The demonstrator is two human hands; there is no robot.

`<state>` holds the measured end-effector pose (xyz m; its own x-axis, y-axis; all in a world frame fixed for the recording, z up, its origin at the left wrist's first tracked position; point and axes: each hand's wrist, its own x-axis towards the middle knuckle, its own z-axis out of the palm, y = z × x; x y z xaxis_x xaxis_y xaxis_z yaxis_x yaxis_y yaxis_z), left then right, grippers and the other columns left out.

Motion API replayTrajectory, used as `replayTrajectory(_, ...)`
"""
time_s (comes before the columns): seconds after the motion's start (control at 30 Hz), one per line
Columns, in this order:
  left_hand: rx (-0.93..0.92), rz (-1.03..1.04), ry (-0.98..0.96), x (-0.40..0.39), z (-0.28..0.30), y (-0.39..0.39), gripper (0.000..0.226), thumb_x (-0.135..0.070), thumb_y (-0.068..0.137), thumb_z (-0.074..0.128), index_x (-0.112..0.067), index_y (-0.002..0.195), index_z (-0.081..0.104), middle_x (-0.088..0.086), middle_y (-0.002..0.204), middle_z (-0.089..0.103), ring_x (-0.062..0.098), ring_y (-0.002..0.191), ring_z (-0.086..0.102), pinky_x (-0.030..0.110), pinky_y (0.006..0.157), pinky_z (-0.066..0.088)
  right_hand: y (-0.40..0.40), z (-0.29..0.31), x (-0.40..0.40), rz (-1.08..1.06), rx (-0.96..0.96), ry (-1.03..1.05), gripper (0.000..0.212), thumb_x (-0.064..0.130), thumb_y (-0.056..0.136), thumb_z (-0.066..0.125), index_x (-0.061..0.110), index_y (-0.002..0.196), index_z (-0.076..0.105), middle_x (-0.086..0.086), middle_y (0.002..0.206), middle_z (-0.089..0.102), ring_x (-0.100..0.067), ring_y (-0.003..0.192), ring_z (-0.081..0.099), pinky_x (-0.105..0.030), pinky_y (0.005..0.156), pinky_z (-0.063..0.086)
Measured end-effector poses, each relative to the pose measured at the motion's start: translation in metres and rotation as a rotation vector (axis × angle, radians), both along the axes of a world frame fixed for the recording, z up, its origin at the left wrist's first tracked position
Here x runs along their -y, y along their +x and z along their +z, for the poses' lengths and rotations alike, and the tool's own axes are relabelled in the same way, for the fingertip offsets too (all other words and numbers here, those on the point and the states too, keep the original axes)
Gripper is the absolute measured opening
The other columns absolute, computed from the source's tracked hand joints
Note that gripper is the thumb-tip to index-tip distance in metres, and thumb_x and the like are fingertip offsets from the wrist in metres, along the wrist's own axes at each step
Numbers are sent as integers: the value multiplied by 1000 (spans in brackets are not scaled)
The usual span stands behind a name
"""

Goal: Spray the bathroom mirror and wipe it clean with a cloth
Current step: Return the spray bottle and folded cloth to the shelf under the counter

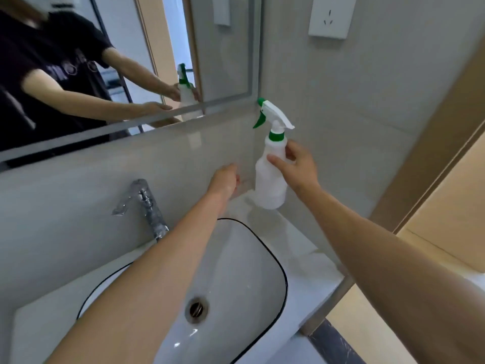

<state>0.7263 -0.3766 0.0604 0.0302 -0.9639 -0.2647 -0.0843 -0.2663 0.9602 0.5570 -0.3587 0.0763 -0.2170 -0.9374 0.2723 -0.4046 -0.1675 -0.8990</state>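
Mirror [110, 61]: fixed to the wall above the basin, framed in grey; no spray or streaks can be made out on the glass, so wiping looks not yet begun.
Basin [273, 261]: white with a dark rim, set in the pale counter, tap [147, 206] at the back.
Step in hand: picking up the sprayer, judging by the grasp; spraying appears yet to start.
Spray bottle [271, 179]: white body, green collar, trigger and nozzle tip; upright at the counter's back right corner, base at or just above the surface, nozzle toward the mirror's corner.
Right hand [299, 166]: thumb and fingers wrapped round the bottle's shoulder, not on the trigger.
Left hand [224, 179]: fingers loosely extended, empty, touching or nearly touching the wall beside the bottle.
Next move: probably lift, shift a finger onto the trigger, aim at the glass.
Cloth: none visible.
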Motion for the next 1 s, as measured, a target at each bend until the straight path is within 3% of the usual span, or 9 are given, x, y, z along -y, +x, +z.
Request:
replayTrajectory(0.13, -4, 110, -103, -2, 65, 55, 33, -38, 105, 37, -22, 81, 53, 7, 92, 61, 25, 98, 57, 42, 101, 46, 55, 73, 12, 155, 123, -104, 27, 26, 85, 73, 27, 109, 62, 1, 110, 68, -19, 103, 64, -35, 90, 52)
replayTrajectory(0.27, -33, 218, -139, -17, 113, 117, 44, -48, 104, 40, -10, 119, 56, 11, 109, 62, 27, 102, 60, 41, 97, 49, 117, 133, 13, 320, 232, -187, 28, 19, 86, 72, 19, 113, 65, -4, 106, 71, -21, 98, 69, -37, 87, 57)
replayTrajectory(0.4, -149, 283, -123, -59, 143, 173, 49, -49, 103, 42, -4, 117, 58, 14, 107, 64, 32, 98, 64, 41, 85, 54, 176, 176, 0, 490, 345, -191, 23, 12, 89, 68, 17, 112, 66, -2, 97, 75, -16, 85, 73, -29, 73, 59)
replayTrajectory(0.47, -230, 324, -139, -81, 151, 198, 46, -45, 104, 44, -3, 114, 59, 16, 108, 65, 31, 92, 65, 39, 76, 54, 207, 188, -7, 576, 388, -183, 23, 12, 89, 68, 16, 111, 67, -5, 98, 75, -22, 88, 73, -38, 77, 59)
replayTrajectory(0.6, -324, 471, -185, -125, 157, 242, 42, -37, 102, 51, 2, 113, 61, 20, 111, 65, 37, 105, 64, 47, 95, 54, 263, 200, -25, 721, 421, -139, 28, 13, 90, 66, 16, 118, 65, -8, 109, 73, -29, 100, 71, -50, 90, 57)
replayTrajectory(0.67, -326, 523, -215, -146, 160, 256, 37, -32, 102, 54, 4, 111, 62, 19, 105, 65, 34, 99, 65, 46, 96, 54, 286, 203, -33, 785, 435, -132, 32, 13, 90, 62, 16, 122, 64, -7, 115, 71, -29, 105, 69, -51, 93, 56)
replayTrajectory(0.77, -307, 569, -242, -169, 167, 268, 29, -26, 100, 59, 2, 104, 65, 19, 101, 67, 32, 94, 67, 43, 91, 56, 315, 213, -43, 853, 430, -152, 30, 15, 90, 58, 19, 119, 64, -6, 115, 69, -26, 104, 67, -50, 94, 55)
replayTrajectory(0.87, -270, 582, -298, -180, 174, 273, 26, -25, 98, 62, -1, 109, 67, 17, 102, 73, 31, 96, 71, 40, 91, 58, 336, 226, -53, 879, 385, -236, 15, 21, 94, 62, 25, 109, 61, 1, 102, 69, -15, 89, 70, -42, 83, 60)
replayTrajectory(1.0, -213, 598, -354, -186, 188, 268, 28, -25, 97, 63, -1, 112, 66, 15, 101, 73, 27, 95, 73, 36, 86, 61, 344, 245, -58, 853, 325, -328, 29, 35, 91, 68, 21, 116, 59, 5, 97, 69, -10, 81, 72, -29, 67, 61)
